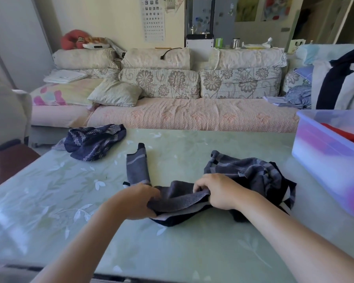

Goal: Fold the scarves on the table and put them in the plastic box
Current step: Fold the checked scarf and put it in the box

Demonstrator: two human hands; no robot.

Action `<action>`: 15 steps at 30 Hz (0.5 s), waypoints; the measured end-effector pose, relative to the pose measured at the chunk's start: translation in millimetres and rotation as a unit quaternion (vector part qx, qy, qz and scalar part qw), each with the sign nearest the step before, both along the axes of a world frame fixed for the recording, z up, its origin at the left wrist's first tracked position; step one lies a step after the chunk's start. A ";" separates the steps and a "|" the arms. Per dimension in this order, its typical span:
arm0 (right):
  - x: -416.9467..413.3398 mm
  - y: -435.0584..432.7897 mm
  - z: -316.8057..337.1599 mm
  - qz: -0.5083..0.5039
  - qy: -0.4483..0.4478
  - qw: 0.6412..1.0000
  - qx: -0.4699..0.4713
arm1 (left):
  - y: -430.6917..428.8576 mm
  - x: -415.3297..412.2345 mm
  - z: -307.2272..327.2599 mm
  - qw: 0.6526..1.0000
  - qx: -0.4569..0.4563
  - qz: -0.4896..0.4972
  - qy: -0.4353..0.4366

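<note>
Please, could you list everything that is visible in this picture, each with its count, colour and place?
grey scarf: 1, grey with dark stripes, near middle of the table, bunched at the right
navy scarf: 1, navy with pale lines, crumpled at the far left table edge
box: 1, clear plastic, right table edge
red item: 1, red, inside the box
table: 1, pale green with leaf pattern, foreground
sofa: 1, pink and floral, behind the table
pillow: 1, cream, on the sofa, left
clothes: a pile, navy and white, far right
eye chart: 1, white, on the wall
left hand: 1, fingers gripping the grey scarf
right hand: 1, fingers gripping the grey scarf
</note>
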State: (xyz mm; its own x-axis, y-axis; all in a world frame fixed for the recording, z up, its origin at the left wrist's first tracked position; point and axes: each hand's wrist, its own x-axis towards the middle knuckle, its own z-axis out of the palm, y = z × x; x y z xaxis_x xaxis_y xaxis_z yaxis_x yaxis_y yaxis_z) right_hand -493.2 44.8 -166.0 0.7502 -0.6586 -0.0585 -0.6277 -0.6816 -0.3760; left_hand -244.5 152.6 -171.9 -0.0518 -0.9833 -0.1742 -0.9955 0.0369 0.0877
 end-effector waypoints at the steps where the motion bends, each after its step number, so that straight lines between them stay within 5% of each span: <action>1: 0.2 1.0 0.1 -0.002 -0.002 1.000 0.004 | 1.0 6.9 -3.5 1.000 -0.014 0.015 0.000; 6: 8.9 9.3 0.8 -0.014 0.033 0.999 0.033 | 7.9 29.7 -5.6 0.969 -0.237 0.005 0.068; 8: 13.3 14.8 5.3 0.006 0.076 0.994 0.075 | 19.1 26.5 6.3 0.978 -0.195 0.021 0.066; 11: 18.4 21.6 11.0 0.031 0.137 0.970 0.197 | 36.3 22.2 17.6 0.991 0.005 0.057 0.118; 13: 25.0 22.7 7.7 0.017 0.102 0.961 0.258 | 41.7 22.7 16.7 0.972 0.089 0.090 0.196; 15: 36.4 21.9 -3.2 -0.008 0.015 0.980 0.200 | 38.5 27.9 9.6 0.976 0.048 0.103 0.184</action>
